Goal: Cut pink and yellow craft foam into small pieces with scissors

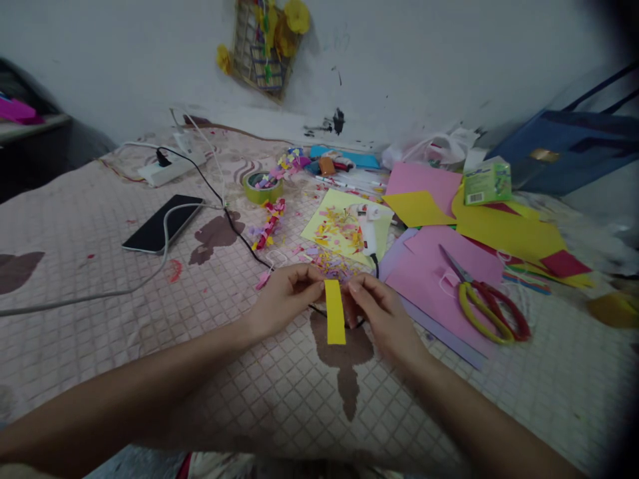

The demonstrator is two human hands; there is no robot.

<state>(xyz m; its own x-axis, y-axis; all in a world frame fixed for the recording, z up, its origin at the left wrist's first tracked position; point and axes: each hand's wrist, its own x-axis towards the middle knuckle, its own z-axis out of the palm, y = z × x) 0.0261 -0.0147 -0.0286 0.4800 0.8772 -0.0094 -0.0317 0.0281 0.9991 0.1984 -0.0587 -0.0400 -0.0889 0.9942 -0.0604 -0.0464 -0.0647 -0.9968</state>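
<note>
A short yellow paper strip hangs upright between my hands, its lower end free above the patterned cloth. My left hand pinches its upper left edge between thumb and fingers. At the upper right edge is my right hand, its thumb and fingers closed together; its fingertips are partly hidden, seemingly holding the strip's top from behind. Just beyond my fingers lie many small paper scraps and a white glue gun on a pale yellow sheet.
Scissors with yellow and red handles rest on pink paper at right. A black cable crosses toward my hands. Left are a phone and a power strip. A tape roll stands farther back, near the wall.
</note>
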